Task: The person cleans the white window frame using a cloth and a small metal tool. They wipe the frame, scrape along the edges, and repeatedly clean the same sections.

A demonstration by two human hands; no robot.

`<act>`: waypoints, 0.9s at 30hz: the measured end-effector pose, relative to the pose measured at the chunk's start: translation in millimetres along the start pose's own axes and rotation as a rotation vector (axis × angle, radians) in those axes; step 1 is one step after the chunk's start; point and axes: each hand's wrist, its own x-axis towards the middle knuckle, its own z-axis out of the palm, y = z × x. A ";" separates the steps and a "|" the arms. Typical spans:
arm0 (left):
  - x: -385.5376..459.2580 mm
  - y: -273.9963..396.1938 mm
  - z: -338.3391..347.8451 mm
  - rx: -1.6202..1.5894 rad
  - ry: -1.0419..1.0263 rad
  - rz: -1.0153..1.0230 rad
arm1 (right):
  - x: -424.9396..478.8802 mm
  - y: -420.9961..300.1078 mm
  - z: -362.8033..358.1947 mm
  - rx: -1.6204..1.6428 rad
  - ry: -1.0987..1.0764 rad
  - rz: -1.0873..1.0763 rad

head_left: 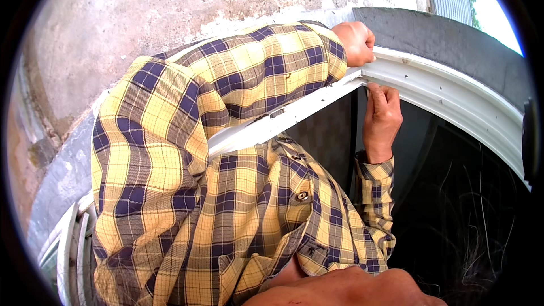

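Note:
My left hand (355, 43) is curled, its fingertips at the upper side of a white window frame (442, 78). Whether it holds something small is hidden by the fingers. Just below, my right hand (383, 114) has its thumb and forefinger pinched at the frame's inner edge, where a white bar (293, 117) meets it. The bar runs down to the left, beneath my left arm, and bears dark chipped or soiled spots. Both arms wear yellow and navy checked sleeves (272, 57).
A rough, stained concrete wall (170, 4) lies beyond my left arm. A grey ledge (442, 38) follows the frame's outer side. The opening below the frame is dark, with thin pale strands. White-edged framing (68, 255) stands at the lower left.

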 end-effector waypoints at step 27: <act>4.7 1.8 6.0 0.068 -0.006 -0.022 | 37.7 15.6 -5.6 -0.204 -0.305 -0.529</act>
